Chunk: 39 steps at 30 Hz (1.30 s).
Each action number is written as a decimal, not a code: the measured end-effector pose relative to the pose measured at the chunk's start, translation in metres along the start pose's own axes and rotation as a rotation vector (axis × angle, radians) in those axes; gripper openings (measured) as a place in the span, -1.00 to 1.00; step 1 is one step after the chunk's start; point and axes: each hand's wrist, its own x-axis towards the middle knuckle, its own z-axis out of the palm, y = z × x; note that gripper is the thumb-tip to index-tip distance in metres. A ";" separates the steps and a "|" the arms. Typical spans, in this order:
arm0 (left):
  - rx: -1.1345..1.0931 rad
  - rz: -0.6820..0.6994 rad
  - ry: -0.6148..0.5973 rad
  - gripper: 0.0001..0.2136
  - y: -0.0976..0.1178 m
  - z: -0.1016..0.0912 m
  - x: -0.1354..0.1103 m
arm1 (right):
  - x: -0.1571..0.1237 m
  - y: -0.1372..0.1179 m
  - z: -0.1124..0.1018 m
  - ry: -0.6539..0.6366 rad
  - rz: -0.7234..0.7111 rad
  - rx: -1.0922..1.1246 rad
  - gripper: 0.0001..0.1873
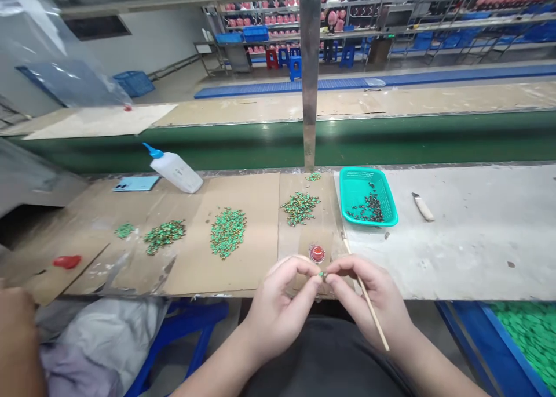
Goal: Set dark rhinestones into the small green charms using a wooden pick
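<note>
Fingertips of my left hand (284, 301) pinch a tiny green piece (321, 274). Close against it, the thumb and forefinger of my right hand (369, 290) are pressed together at a small dark bit, too small to make out. A thin wooden stick (374, 316) lies between the fingers of that same hand, slanting toward me. Just beyond the fingertips sits a small round pot of red stuff (317, 253). Farther off are a pile of small green pieces (300, 208) and a turquoise basket (393, 211) with small dark pieces (372, 207) inside.
More green piles (228, 233) lie leftward on the cardboard. Behind them are a white bottle with blue nozzle (178, 172) and a phone (136, 183). A knife (423, 207) rests at right. A metal post (310, 78) rises ahead. Another person's arm (19, 339) shows at left.
</note>
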 end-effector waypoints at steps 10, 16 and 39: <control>0.568 -0.162 0.008 -0.67 -0.109 0.006 0.115 | -0.009 0.043 -0.037 0.047 0.287 -0.081 -0.63; 0.808 -0.336 -0.020 -0.66 -0.137 -0.086 0.108 | -0.019 0.073 -0.058 0.087 0.213 0.015 -0.31; 0.075 -0.543 0.144 -0.64 -0.099 -0.093 0.055 | 0.025 0.098 -0.013 0.134 0.496 0.381 -0.44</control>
